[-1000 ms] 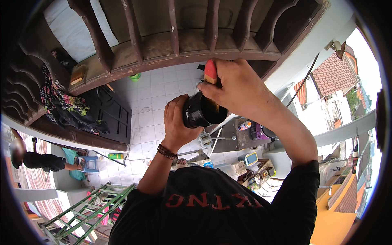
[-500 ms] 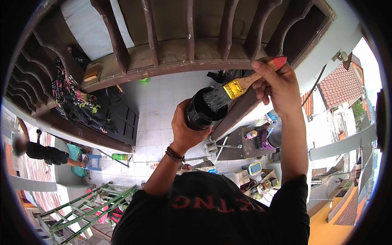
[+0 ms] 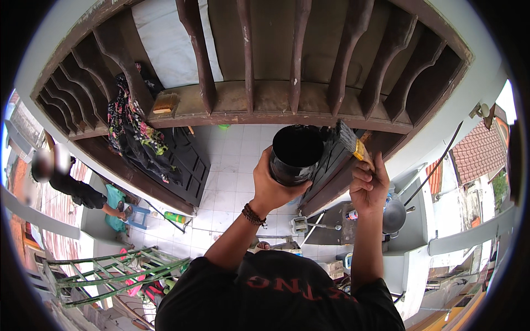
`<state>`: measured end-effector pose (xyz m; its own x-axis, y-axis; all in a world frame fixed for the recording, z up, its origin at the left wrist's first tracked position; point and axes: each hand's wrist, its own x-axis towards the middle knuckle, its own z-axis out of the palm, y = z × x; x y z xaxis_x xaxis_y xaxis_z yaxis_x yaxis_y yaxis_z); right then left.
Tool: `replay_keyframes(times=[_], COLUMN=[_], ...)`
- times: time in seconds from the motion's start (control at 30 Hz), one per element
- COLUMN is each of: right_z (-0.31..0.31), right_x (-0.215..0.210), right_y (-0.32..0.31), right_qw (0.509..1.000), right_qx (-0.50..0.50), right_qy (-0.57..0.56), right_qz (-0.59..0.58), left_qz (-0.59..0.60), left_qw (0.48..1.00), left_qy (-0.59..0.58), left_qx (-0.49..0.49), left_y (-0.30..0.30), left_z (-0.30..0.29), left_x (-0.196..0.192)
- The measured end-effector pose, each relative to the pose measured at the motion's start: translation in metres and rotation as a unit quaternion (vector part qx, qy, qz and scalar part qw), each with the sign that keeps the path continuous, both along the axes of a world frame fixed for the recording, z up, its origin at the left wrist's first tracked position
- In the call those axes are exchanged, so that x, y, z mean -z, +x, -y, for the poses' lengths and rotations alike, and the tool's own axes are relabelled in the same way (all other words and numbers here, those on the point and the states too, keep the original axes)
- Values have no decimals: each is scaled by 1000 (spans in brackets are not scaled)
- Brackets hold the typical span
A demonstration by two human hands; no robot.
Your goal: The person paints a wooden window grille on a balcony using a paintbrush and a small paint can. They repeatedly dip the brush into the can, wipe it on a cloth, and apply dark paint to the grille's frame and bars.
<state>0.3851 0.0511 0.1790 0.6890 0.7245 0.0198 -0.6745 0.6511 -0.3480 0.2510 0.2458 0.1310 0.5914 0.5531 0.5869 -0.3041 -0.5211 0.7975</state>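
Note:
My left hand (image 3: 276, 185) is wrapped round a black paint can (image 3: 293, 171), its dark open mouth facing up. In my right hand (image 3: 370, 186) is a paintbrush (image 3: 361, 151), gripped by its wooden handle. Its grey-smeared bristles point up and left, apart from the can and close to the lower brown rail (image 3: 243, 117) of the wooden window frame. Brown wavy slats (image 3: 294, 60) rise from the sill above both hands.
A wooden block-like brush (image 3: 165, 102) lies on the sill beside a floral cloth (image 3: 135, 124). Below are dark door panels (image 3: 190, 165), white floor tiles (image 3: 232, 171) and a green ladder (image 3: 110, 273). Another person (image 3: 77, 187) stands at far left near a blue stool (image 3: 137, 217).
The paintbrush has come out of the can and swung from bristles-down to bristles-up. My right hand has dropped lower; the view has shifted, putting the can further right.

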Motion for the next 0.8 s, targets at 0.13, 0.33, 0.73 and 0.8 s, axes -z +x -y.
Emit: replay_keyframes(times=[0.13, 0.33, 0.73, 0.8], right_z=[26, 52, 63, 64], right_x=[7, 14, 25, 23], right_y=[7, 12, 8, 8], right_qw=[997, 975, 956, 955], right_qx=[53, 177, 230, 232], right_qy=[32, -33, -92, -73], right_qz=[39, 131, 158, 171], left_qz=[38, 135, 143, 127], left_qw=[998, 981, 908, 894], left_qy=[20, 20, 34, 37], left_qx=[-39, -141, -393, -427], left_y=[-4, -3, -43, -36], left_z=[-28, -91, -184, -209], left_x=[-27, -63, -107, -100])
